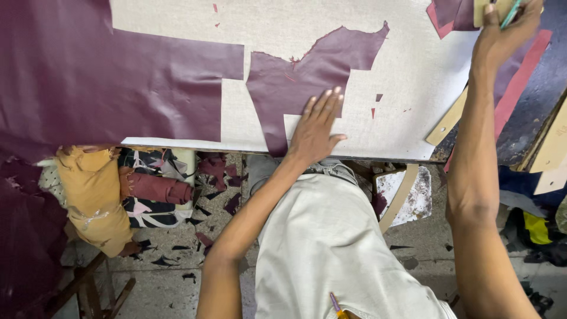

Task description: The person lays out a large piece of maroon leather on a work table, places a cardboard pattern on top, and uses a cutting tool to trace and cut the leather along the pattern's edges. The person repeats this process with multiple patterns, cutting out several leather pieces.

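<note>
My left hand [316, 127] lies flat with fingers apart on the pale cutting board [401, 88], its fingertips on the lower edge of an irregular maroon leather piece [301, 74]. My right hand [502, 29] reaches to the far right corner and grips a thin green pen-like tool [511, 13] against a tan card pattern [493, 7]. A large maroon leather sheet [88, 77] with stepped cut-outs covers the left of the board and hangs over its edge.
Tan pattern strips [449, 118] and a red strip [522, 77] lie at the right edge. Rolled orange and maroon material [118, 189] sits below the table on the left. Leather scraps [212, 171] litter the floor. My legs in pale trousers [325, 236] fill the lower middle.
</note>
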### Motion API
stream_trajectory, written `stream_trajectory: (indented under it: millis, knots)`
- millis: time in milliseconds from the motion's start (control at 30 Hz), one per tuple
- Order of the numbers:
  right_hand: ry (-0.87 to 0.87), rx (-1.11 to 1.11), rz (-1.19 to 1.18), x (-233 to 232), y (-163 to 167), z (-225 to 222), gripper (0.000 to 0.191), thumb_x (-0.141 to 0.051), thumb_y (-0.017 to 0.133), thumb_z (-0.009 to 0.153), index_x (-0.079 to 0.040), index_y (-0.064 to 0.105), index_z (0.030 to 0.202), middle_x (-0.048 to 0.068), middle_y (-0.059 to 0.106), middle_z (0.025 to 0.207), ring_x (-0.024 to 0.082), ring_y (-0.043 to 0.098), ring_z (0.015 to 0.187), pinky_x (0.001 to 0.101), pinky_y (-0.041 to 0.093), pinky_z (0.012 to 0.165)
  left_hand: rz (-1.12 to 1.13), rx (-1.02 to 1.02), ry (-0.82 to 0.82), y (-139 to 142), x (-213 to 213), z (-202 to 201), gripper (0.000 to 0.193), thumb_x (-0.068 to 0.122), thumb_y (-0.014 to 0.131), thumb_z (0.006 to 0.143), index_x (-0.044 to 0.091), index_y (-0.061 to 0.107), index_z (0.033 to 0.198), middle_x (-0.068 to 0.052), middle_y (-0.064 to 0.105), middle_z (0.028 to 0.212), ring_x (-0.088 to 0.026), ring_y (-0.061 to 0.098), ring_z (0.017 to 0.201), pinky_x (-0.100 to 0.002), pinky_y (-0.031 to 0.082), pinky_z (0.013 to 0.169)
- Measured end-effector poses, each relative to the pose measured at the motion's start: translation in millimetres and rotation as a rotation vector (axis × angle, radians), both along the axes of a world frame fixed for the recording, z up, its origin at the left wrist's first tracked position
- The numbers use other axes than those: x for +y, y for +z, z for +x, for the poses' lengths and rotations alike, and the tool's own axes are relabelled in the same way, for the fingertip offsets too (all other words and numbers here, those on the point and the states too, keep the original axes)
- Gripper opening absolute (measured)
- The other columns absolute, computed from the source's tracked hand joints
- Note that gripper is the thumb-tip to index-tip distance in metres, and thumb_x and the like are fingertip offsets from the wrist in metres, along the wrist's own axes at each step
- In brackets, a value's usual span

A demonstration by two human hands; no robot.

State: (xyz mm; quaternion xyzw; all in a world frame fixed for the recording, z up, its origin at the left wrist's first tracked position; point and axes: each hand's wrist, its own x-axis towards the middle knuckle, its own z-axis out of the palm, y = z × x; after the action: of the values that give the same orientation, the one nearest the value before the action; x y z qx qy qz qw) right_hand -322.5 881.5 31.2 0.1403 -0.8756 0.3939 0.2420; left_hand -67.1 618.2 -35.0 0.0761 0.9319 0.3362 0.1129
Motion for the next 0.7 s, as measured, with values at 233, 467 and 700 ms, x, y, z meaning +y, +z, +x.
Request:
stream_trajectory:
  millis: [233, 467, 700]
  knots:
    - [0.055, -0.659, -0.341, -41, -10, 112, 0.019, -0.008, 0.069, 0.102, -0.006, 0.066, 0.121, 0.003, 0.073, 0.085, 0.005, 0.048, 0.053, 0.0210, 0.032, 0.043, -0.097, 0.066, 0.211, -16, -63, 18, 0.063, 0.030, 0.046, 0.107, 0.005, 0.023, 0.160, -0.010, 0.019, 0.169, -0.024, 0.016, 0.156, -0.046, 0.010, 0.127]
    - [0.158, -0.696, -0.049, -121, -60, 187, 0.022, -0.010, 0.080, 0.094, -0.002, 0.070, 0.112, 0.008, 0.070, 0.092, 0.015, 0.057, 0.078, 0.0294, 0.048, 0.072, 0.170, 0.307, 0.320, -24, -130, 44, 0.057, 0.010, 0.067, 0.099, 0.002, 0.048, 0.152, -0.011, 0.050, 0.155, -0.031, 0.047, 0.138, -0.042, 0.038, 0.117]
    - [-0.077, -0.551, -0.121, -130, -62, 223, 0.034, -0.011, 0.088, 0.085, -0.002, 0.071, 0.114, 0.006, 0.061, 0.103, 0.013, 0.055, 0.077, 0.0285, 0.048, 0.069, 0.360, 0.330, 0.385, -23, -137, 41, 0.034, -0.003, 0.070, 0.093, -0.001, 0.068, 0.128, -0.011, 0.060, 0.142, -0.030, 0.059, 0.124, -0.038, 0.052, 0.106]
